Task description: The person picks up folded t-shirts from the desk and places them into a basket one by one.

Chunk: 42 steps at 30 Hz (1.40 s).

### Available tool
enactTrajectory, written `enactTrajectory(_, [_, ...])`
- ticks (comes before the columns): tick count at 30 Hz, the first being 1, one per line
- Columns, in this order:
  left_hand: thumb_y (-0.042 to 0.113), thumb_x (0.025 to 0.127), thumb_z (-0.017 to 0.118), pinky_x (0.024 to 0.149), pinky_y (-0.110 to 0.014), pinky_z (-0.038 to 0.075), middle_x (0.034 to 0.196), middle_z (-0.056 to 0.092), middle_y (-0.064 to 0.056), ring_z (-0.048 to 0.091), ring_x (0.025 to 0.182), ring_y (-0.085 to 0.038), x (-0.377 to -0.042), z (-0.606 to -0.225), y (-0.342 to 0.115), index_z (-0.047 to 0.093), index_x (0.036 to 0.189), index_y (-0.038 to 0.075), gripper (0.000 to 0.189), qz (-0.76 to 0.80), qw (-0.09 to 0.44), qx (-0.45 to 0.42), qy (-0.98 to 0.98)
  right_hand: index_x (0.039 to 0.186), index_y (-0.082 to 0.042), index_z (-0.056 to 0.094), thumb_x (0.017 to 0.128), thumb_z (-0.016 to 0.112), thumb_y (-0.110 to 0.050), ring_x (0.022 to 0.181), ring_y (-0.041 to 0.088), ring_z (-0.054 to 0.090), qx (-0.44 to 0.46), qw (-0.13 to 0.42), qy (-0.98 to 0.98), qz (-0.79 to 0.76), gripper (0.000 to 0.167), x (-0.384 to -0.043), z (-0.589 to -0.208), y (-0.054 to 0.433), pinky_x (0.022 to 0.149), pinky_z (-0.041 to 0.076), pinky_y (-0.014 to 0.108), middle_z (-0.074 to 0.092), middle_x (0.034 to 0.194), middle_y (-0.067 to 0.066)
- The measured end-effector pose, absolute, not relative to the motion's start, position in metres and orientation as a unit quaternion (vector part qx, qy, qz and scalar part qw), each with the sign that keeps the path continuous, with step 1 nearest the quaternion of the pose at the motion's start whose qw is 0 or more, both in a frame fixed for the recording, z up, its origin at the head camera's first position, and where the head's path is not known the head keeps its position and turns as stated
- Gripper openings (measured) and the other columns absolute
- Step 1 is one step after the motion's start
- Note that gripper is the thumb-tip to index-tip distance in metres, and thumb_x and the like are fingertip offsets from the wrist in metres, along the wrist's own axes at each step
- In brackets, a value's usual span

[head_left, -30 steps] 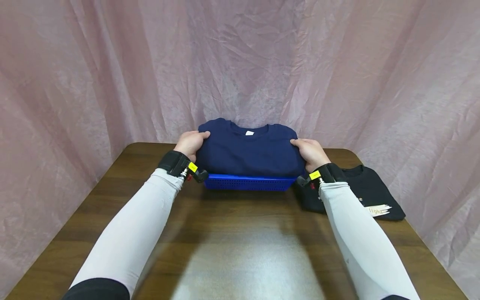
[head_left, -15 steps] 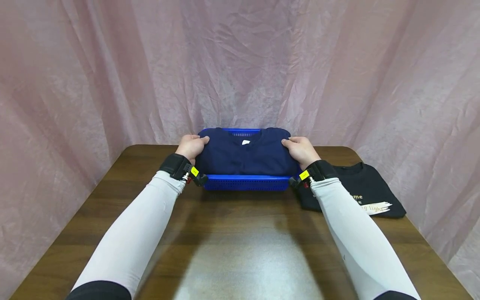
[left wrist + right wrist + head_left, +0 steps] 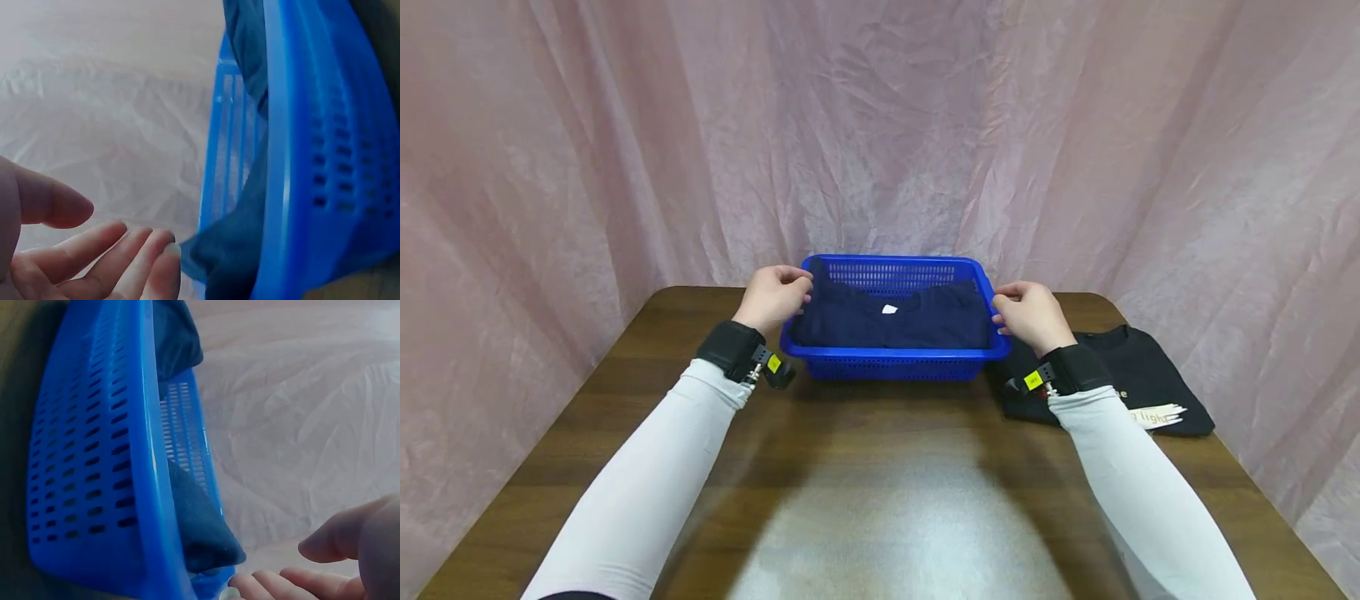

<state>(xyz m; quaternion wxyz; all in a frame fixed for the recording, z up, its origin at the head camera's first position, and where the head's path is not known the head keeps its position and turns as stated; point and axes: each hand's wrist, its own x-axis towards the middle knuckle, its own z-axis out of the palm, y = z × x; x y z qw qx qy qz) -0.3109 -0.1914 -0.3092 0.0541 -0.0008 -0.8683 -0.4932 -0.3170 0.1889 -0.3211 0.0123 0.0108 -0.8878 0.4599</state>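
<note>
A folded navy shirt [image 3: 895,327] with a white neck label lies inside the blue plastic basket [image 3: 898,353]. Its left corner reaches up near the basket's back left. My left hand [image 3: 772,298] is at the basket's left rim; in the left wrist view its thumb and fingers [image 3: 140,256] are apart with nothing between them, fingertips close to the shirt's edge. At the opposite rim is my right hand [image 3: 1032,317]. The right wrist view shows that hand's thumb [image 3: 337,534] apart from its fingers, holding nothing, by a shirt corner.
A folded black shirt [image 3: 1138,375] with light printing lies on the wooden table [image 3: 880,467] to the right of the basket, partly behind my right wrist. Pink curtain [image 3: 880,125] hangs behind the table.
The navy shirt has gone down into the basket, and both hands have let go of it. They have moved outward, left and right, to the basket's sides.
</note>
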Motion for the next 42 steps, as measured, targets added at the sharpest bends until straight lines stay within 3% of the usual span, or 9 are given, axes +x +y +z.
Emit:
enactTrajectory(3, [0.016,0.112,0.051,0.078,-0.020,0.061,0.138,0.072,-0.028,0.074,0.119,-0.034,-0.303,-0.312,-0.190,0.070,0.139,-0.004,0.038,-0.521,0.033,-0.013,-0.853,0.150,0.006,0.060,0.111,0.055,-0.019,0.108,0.030,0.076,0.019,0.012,-0.886,0.464,0.047,-0.310,-0.324,0.194,0.080,0.066,0.024,0.068,0.141,0.029])
enactTrajectory(6, [0.016,0.113,0.052,0.074,-0.017,0.060,0.139,0.072,-0.029,0.076,0.117,-0.033,-0.294,-0.316,-0.185,0.070,0.138,-0.004,0.037,-0.542,0.015,-0.023,-0.840,0.149,0.007,0.061,0.112,0.057,-0.020,0.102,0.024,0.077,0.028,0.010,-0.884,0.466,0.046,-0.304,-0.327,0.199,0.077,0.065,0.022,0.069,0.140,0.029])
enactTrajectory(14, [0.018,0.112,0.057,0.076,-0.022,0.063,0.132,0.076,-0.026,0.080,0.110,-0.030,-0.268,-0.322,-0.164,0.072,0.135,-0.001,0.034,-0.573,-0.018,-0.061,-0.817,0.150,0.007,0.059,0.115,0.055,-0.027,0.096,0.014,0.077,0.051,0.011,-0.870,0.490,0.049,-0.285,-0.331,0.216,0.076,0.064,0.022,0.068,0.141,0.031])
enactTrajectory(19, [0.018,0.111,0.060,0.078,-0.025,0.063,0.129,0.078,-0.024,0.081,0.109,-0.032,-0.251,-0.326,-0.149,0.072,0.134,-0.001,0.032,-0.587,-0.043,-0.091,-0.804,0.148,0.006,0.060,0.115,0.056,-0.026,0.103,0.021,0.077,0.060,0.013,-0.872,0.485,0.046,-0.272,-0.337,0.223,0.077,0.063,0.021,0.068,0.142,0.032])
enactTrajectory(24, [0.015,0.110,0.061,0.077,-0.025,0.063,0.127,0.078,-0.026,0.081,0.103,-0.026,-0.234,-0.333,-0.129,0.072,0.133,-0.003,0.032,-0.596,-0.065,-0.126,-0.790,0.147,0.005,0.061,0.115,0.057,-0.026,0.097,0.014,0.076,0.058,0.016,-0.876,0.479,0.045,-0.262,-0.342,0.230,0.077,0.063,0.022,0.069,0.142,0.031])
enactTrajectory(31, [0.015,0.111,0.062,0.078,-0.031,0.064,0.117,0.081,-0.015,0.080,0.098,-0.022,-0.215,-0.347,-0.103,0.074,0.130,-0.001,0.028,-0.591,-0.107,-0.154,-0.784,0.148,0.004,0.060,0.115,0.057,-0.029,0.104,0.020,0.077,0.062,0.014,-0.888,0.455,0.046,-0.250,-0.351,0.245,0.079,0.064,0.021,0.069,0.142,0.030])
enactTrajectory(36, [0.018,0.110,0.065,0.079,-0.036,0.067,0.113,0.082,-0.013,0.079,0.092,-0.015,-0.209,-0.355,-0.086,0.077,0.127,0.002,0.026,-0.586,-0.125,-0.166,-0.783,0.148,0.006,0.060,0.116,0.055,-0.028,0.093,0.000,0.074,0.061,0.023,-0.895,0.441,0.047,-0.248,-0.356,0.266,0.077,0.064,0.022,0.068,0.143,0.032])
enactTrajectory(42, [0.017,0.109,0.066,0.075,-0.034,0.067,0.109,0.083,-0.012,0.080,0.088,-0.015,-0.209,-0.366,-0.065,0.078,0.124,0.001,0.024,-0.592,-0.154,-0.165,-0.774,0.149,0.011,0.057,0.116,0.051,-0.028,0.090,-0.004,0.072,0.035,0.027,-0.904,0.424,0.051,-0.251,-0.365,0.295,0.076,0.065,0.025,0.065,0.144,0.037])
